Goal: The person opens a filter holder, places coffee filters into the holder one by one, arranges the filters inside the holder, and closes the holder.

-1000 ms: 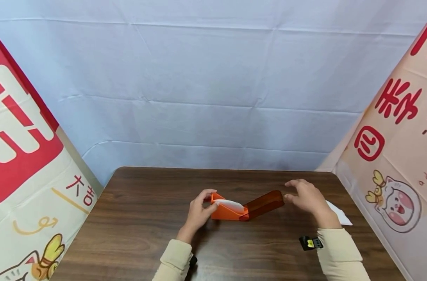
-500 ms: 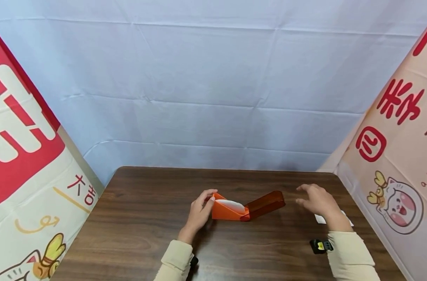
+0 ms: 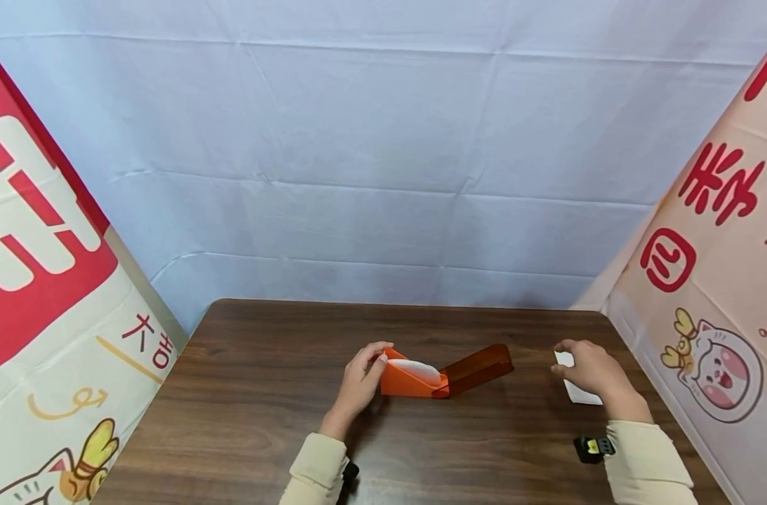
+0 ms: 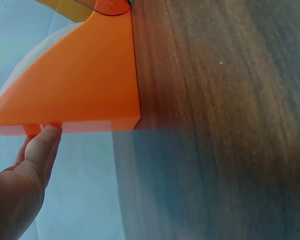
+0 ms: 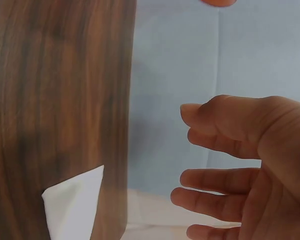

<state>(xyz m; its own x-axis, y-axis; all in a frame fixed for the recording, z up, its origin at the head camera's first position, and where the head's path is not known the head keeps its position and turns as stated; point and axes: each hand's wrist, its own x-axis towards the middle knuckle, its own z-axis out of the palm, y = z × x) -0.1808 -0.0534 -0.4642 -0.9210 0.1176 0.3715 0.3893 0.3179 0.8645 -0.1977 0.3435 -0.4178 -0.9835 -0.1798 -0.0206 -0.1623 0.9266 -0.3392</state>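
Observation:
An orange box [image 3: 411, 382] with sloping sides stands left of the right hand. White paper [image 3: 419, 369] with a rounded edge, like coffee filters, stands inside it. Its see-through brown lid [image 3: 476, 369] is swung open to the right. My left hand [image 3: 361, 379] holds the tall end of the box, thumb [image 4: 44, 145] against the end wall and fingers at the top corner. My right hand [image 3: 594, 372] hovers over a flat white paper [image 3: 579, 394], like a coffee filter, partly hiding it. In the right wrist view, its fingers are spread, apart from the white paper.
The dark wood table [image 3: 263, 393] carries everything. A pale cloth [image 3: 358, 175] hangs behind its far edge. Printed banners [image 3: 36, 280] flank it on the left and right. A black wrist camera [image 3: 588, 449] sits at the right cuff.
My right hand has moved right, from beside the lid to over the white paper on the right. My left thumb has drawn back from the box's near side to its end.

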